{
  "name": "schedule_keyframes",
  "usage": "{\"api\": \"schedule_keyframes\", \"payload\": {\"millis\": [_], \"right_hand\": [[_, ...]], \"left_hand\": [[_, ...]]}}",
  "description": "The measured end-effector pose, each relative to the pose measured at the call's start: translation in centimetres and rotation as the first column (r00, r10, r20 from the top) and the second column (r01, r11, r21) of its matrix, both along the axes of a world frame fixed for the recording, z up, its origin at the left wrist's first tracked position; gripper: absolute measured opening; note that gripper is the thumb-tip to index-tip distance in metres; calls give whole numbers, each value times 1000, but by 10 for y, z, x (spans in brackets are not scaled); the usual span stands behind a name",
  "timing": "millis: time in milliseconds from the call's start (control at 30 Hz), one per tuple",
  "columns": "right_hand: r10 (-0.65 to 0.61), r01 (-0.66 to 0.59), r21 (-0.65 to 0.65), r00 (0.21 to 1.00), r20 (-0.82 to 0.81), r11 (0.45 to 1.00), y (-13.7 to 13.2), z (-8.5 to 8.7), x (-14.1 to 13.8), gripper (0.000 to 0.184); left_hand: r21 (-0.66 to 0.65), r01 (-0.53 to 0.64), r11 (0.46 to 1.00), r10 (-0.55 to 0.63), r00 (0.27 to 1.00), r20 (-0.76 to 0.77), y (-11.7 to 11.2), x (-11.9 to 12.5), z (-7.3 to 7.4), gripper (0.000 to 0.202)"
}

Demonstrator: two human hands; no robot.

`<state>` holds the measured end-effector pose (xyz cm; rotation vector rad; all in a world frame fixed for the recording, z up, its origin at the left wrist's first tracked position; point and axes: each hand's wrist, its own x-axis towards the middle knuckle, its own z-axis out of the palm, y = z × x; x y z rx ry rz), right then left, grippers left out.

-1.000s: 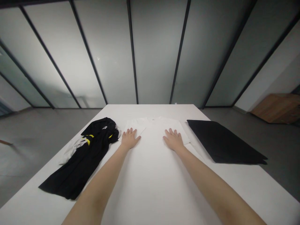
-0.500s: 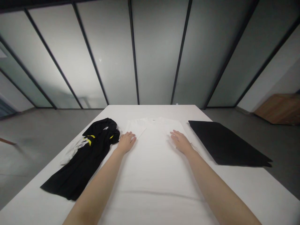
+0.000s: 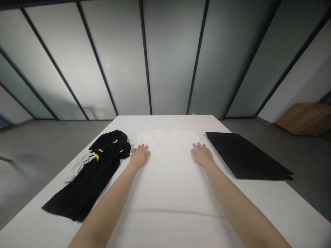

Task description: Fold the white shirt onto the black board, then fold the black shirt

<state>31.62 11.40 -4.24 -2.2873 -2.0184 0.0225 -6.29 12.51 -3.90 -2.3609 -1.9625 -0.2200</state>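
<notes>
A white T-shirt (image 3: 168, 179) lies spread out in front of me, its collar toward the far end of the table and a crease running across its lower part. My left hand (image 3: 140, 155) rests on the shirt's left sleeve area, fingers stretched out and palm down. On the opposite sleeve area, my right hand (image 3: 202, 154) lies flat with its fingers slightly spread. Neither hand grips the cloth. White fabric on a white surface makes the shirt's edges hard to make out.
Left of the shirt lies a black garment (image 3: 98, 179) with yellow and white parts. A flat black folded board or cloth (image 3: 245, 156) sits on the right, reaching over the edge of the white table (image 3: 165, 120). Frosted glass panels (image 3: 170, 62) stand behind.
My right hand has shifted slightly outward and flattened on the sleeve. The left hand stays nearly in place. The whole view has turned a little to the right.
</notes>
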Motion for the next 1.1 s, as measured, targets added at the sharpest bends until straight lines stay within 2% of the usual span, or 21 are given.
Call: {"api": "schedule_keyframes", "payload": {"millis": [100,167,300,400,500,700,867,1100], "right_hand": [[-45,45,13,999,-10,999,-13,9,-19,56],[-37,38,30,999,-34,999,-33,9,-40,59],[190,-190,20,981,-40,982,-86,0,-83,63],[267,-274,-85,960,-89,958,-113,-5,-93,67],[276,-289,-119,955,-110,950,-119,-7,-84,65],[116,-121,-98,992,-54,988,-121,-13,-68,70],[94,-99,-125,995,-42,987,-117,-9,-76,72],[86,-91,-110,995,-51,990,-85,-6,-77,71]], "left_hand": [[-26,-73,997,72,997,-32,-10,16,3,53],[-4,-103,995,103,994,-36,-28,32,-2,57],[1,41,999,-41,999,-11,-79,58,-19,68],[-41,73,996,-74,997,-10,-108,59,-26,73],[-72,49,996,-51,998,-29,-120,48,-25,75],[-83,-88,993,83,994,-64,-119,29,-21,83],[-164,-121,979,111,991,-74,-106,33,-17,86],[-175,-131,976,123,991,-54,-75,39,-12,87]]}}
